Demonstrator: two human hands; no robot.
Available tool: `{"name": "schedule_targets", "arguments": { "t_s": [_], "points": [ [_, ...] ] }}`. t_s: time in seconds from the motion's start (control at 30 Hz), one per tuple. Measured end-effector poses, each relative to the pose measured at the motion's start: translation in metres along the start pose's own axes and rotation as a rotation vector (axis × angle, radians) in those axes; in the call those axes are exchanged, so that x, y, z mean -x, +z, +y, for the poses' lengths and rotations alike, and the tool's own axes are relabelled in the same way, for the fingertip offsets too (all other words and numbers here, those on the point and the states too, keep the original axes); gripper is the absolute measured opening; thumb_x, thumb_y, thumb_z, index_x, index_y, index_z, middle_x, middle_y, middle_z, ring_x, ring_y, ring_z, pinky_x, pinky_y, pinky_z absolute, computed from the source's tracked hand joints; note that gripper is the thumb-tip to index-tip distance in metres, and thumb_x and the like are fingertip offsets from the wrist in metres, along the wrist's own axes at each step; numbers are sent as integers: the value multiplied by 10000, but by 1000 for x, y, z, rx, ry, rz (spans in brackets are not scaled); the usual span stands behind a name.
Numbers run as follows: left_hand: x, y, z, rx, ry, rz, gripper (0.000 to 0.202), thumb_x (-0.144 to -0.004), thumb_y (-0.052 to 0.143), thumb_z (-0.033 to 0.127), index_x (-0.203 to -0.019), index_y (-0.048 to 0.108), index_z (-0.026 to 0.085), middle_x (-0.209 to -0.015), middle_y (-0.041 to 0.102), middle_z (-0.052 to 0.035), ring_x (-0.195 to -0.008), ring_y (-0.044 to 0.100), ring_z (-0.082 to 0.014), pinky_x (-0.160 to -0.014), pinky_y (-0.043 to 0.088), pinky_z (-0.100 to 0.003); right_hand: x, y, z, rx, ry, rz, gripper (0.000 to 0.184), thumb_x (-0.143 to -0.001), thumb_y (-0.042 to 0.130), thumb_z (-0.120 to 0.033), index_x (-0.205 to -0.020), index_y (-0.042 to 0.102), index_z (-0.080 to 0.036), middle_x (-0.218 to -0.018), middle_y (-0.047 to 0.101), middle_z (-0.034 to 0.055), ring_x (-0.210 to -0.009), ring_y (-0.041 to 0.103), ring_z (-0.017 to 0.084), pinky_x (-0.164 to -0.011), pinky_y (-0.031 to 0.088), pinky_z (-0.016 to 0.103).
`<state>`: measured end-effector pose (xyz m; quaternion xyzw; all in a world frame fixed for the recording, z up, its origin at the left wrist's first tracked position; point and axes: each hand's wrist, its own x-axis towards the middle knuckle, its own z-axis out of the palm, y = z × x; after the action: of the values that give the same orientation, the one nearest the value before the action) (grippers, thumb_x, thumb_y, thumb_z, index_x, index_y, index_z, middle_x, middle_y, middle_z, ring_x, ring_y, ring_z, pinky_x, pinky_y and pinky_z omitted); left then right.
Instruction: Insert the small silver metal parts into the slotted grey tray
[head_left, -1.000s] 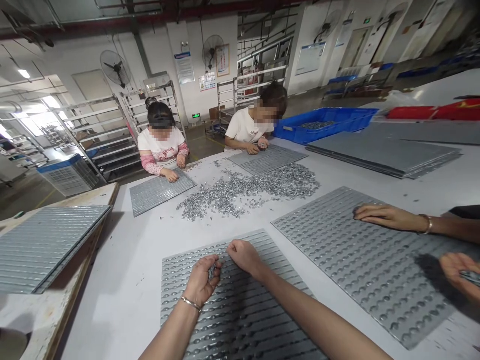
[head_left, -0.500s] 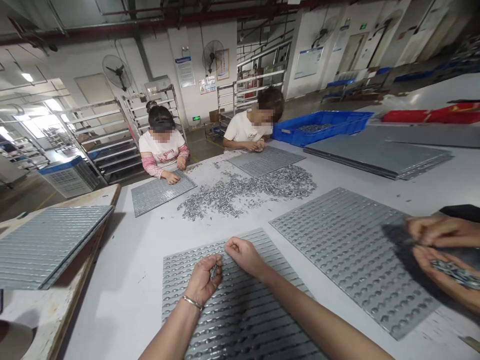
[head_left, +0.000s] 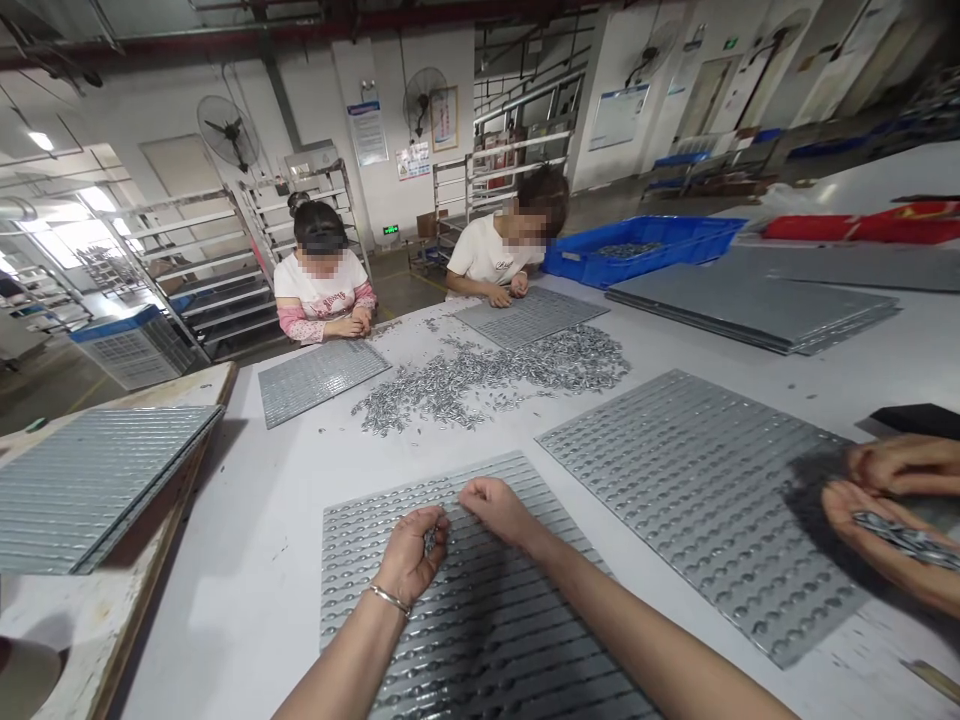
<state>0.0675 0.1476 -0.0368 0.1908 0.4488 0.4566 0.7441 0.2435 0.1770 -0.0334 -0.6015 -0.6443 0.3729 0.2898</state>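
Ridged grey panel [head_left: 487, 640] lies flat on the white table [head_left: 247, 560], its rows running left to right, its side edges far to near; the near end is out of view, so its long axis is unclear. It sits beneath both hands. The left hand [head_left: 414, 552] curls round small silvery pieces [head_left: 430, 541]; the right hand's [head_left: 496, 512] fingertips are pinched together over the far part, contents unclear. Wall notices [head_left: 366, 132] are too small to read.
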Motion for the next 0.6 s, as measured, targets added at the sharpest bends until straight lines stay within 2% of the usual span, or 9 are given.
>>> {"name": "schedule_targets", "arguments": {
  "t_s": [0.07, 0.13, 0.3, 0.47, 0.6],
  "points": [
    [-1, -3, 2, 19, -22, 26, 192, -716, 745, 101, -888, 659, 98, -727, 622, -37, -539, 523, -73, -430, 301, -150, -12, -2, 3, 110, -3, 58, 210, -852, 503, -212, -673, 608, -182, -676, 665, 18, -694, 590, 159, -653, 398, 234],
    [-1, -6, 3, 27, -35, 29, 205, -723, 727, 66, -914, 656, 91, -733, 627, -45, -539, 528, -74, -424, 302, -144, -21, 0, 6, 176, 0, 61, 216, -850, 510, -166, -668, 626, -176, -710, 690, 38, -727, 589, 166, -678, 375, 241],
    [-1, -12, 3, 34, -30, 13, 134, -766, 761, 89, -805, 633, 93, -727, 645, -67, -519, 507, -60, -378, 251, -126, -26, 13, 7, 322, 8, 14, 239, -889, 520, -135, -716, 684, -160, -792, 738, 74, -767, 611, 181, -676, 338, 255],
    [-4, -12, 3, 40, -39, 59, 148, -756, 736, 28, -858, 660, 103, -820, 694, -103, -638, 636, -101, -416, 356, -120, -30, 17, 5, 393, 30, -7, 211, -892, 533, -128, -785, 713, -154, -883, 761, 103, -850, 649, 201, -701, 350, 259],
    [-1, -8, 4, 33, -28, 29, 109, -776, 715, 21, -826, 652, 93, -776, 669, -89, -624, 620, -92, -414, 349, -117, -32, 16, 2, 382, 41, 17, 159, -854, 560, -94, -900, 710, -120, -874, 755, 120, -841, 661, 213, -709, 368, 262]
  ]
}}
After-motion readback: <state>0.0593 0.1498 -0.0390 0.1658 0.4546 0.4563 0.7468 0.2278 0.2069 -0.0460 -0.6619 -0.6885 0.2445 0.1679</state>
